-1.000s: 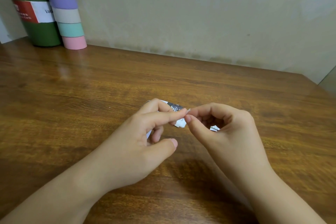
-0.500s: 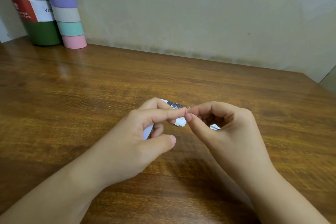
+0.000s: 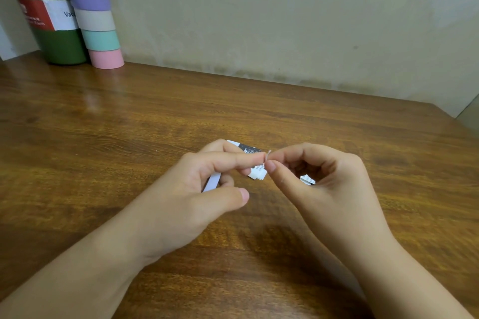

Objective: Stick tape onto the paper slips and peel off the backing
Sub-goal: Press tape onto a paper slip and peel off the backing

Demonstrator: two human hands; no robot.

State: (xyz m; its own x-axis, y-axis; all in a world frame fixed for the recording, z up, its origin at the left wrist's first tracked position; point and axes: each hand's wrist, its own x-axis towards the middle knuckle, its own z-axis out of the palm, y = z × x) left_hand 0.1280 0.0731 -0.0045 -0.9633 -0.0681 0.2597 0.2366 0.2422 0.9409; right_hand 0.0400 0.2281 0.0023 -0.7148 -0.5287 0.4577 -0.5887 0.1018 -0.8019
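Little has moved since the earlier frames: both hands stay together over the desk, working at the same spot. Peeling looks barely begun; a thin backing strip curls up between the fingertips, and more paper slips wait beneath the right palm. The left hand holds a folded paper slip with curled fingers, thumb free. The right hand pinches the backing's tip between thumb and forefinger, touching the left forefinger.
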